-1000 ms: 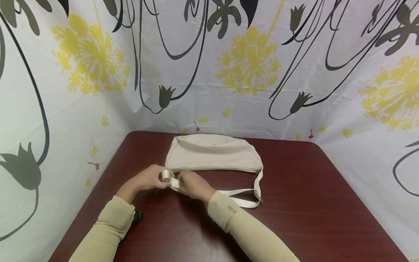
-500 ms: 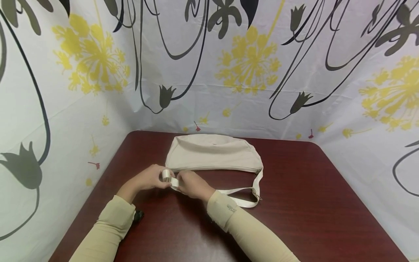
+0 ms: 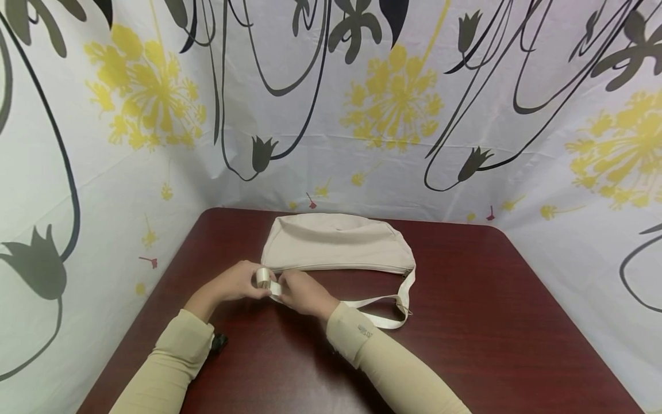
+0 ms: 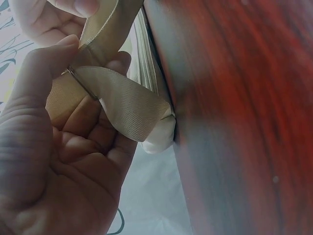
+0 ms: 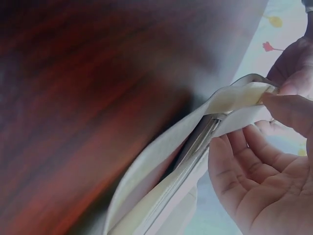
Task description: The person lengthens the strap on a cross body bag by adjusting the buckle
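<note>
A cream shoulder bag (image 3: pixel 336 244) lies on the table, its zipper edge toward me. My left hand (image 3: pixel 240 280) pinches the bag's strap beside the bag's left end. There the strap (image 4: pixel 129 105) folds through a thin metal slider buckle (image 4: pixel 82 83), held between thumb and fingers in the left wrist view. Close by on the right, my right hand (image 3: pixel 309 292) pinches the same strap between thumb and fingertips. The right wrist view shows the right hand (image 5: pixel 269 181) at the strap, its far fingers loosely bent, with the zipper (image 5: pixel 176 191) just beyond.
The dark red table (image 3: pixel 465 322) runs back to a patterned white cloth (image 3: pixel 320 115) behind and at both sides. To the right, the rest of the strap lies looped below the bag's corner. A small dark object (image 3: pixel 218 343) shows beside my left sleeve.
Both hands keep their place on the strap. The strap's loop on the right has shifted very slightly to the left.
</note>
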Available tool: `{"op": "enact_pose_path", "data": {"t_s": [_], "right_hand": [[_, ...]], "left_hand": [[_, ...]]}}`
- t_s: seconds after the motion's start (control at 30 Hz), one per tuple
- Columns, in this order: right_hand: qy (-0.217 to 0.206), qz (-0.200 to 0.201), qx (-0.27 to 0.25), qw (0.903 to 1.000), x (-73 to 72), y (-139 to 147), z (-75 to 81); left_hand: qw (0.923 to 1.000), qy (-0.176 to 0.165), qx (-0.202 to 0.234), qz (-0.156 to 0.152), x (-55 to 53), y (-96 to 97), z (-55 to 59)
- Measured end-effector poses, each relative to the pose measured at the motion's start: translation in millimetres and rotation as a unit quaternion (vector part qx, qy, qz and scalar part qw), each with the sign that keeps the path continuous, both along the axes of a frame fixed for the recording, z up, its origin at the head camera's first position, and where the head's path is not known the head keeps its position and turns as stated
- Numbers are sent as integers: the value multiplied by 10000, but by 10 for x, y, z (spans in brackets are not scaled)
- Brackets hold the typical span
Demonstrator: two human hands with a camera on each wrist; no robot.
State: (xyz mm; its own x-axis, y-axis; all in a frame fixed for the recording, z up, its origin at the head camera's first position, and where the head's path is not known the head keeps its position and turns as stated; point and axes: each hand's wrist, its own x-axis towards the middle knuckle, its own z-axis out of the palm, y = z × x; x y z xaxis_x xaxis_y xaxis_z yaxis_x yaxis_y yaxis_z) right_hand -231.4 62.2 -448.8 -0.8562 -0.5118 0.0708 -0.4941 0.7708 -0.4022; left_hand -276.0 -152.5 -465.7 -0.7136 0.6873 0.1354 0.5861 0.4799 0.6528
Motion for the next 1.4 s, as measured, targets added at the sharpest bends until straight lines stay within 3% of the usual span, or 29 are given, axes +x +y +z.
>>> {"op": "enact_pose_path", "data": {"t_s": [0.77,1.4], "right_hand": [[-58,-137,405,9991,32,79,-15],[-175,63,-83,9998,-3,88,-33]], "left_hand": [[10000,32,47,14,-4,-13,-25],[9999,-95,81,43,14,12,-1]]}}
